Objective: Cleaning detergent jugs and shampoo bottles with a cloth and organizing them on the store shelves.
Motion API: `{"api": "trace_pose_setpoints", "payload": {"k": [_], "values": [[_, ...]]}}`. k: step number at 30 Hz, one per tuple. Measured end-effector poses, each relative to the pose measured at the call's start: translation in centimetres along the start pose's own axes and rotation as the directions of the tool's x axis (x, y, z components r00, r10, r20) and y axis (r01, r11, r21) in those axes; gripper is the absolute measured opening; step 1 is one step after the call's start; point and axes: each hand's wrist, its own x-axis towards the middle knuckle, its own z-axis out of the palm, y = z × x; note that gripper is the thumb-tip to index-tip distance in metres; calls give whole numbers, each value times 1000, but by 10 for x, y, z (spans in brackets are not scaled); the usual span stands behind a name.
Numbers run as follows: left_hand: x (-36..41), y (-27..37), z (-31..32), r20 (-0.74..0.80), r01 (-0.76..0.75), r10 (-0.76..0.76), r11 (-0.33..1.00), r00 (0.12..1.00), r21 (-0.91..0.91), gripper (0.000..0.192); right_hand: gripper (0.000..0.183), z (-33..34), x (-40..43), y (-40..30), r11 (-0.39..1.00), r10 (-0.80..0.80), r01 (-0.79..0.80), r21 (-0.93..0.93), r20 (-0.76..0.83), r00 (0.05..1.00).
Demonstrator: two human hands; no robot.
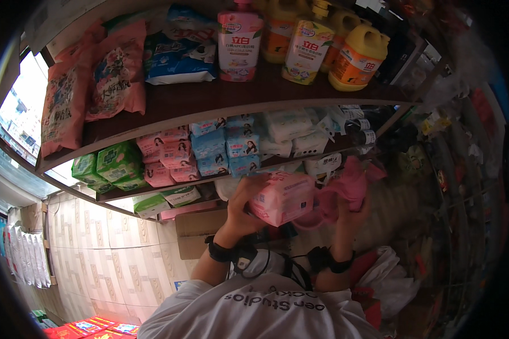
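Observation:
My left hand [241, 207] is closed around the left end of a pink plastic-wrapped pack [285, 197], held in front of my chest below the shelves. To its right, my right hand [351, 214] grips a bunched pink cloth [348, 186], whose folds hide most of the fingers. A round pink plastic rim [309, 220] shows between the pack and the cloth; whether a hand touches it cannot be told. Behind the pack, smaller pink packs [176, 154] and blue packs [242, 146] are stacked on the middle shelf.
The upper shelf [237, 95] bears pink bags [118, 72], a blue detergent bag [182, 55], pump bottles [240, 46] and yellow jugs [358, 59]. Green packs [118, 163] stand at the middle shelf's left end. Beneath are a cardboard box [195, 237] and, at right, a white plastic bag [386, 279].

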Motion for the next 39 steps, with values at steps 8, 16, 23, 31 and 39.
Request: {"api": "trace_pose_setpoints", "payload": {"k": [8,16,23,31,39], "values": [[-1,2,1,-20,86,-89,990,996,-110,54,45,-9,4,4,983,120,-103,155,-109,987],[-18,-14,0,89,420,-426,797,900,-435,78,37,-4,14,-2,997,-2,29,75,-339,941],[-17,-16,1,188,488,-462,709,867,-508,85,44,-3,35,-17,888,-390,368,-275,-26,921],[-16,-15,4,295,496,-398,684,868,-535,84,38,4,52,-51,623,-658,728,-285,312,685],[-13,-13,4,292,486,-389,689,874,-537,83,30,7,50,-60,449,-733,874,-185,483,479]]}}
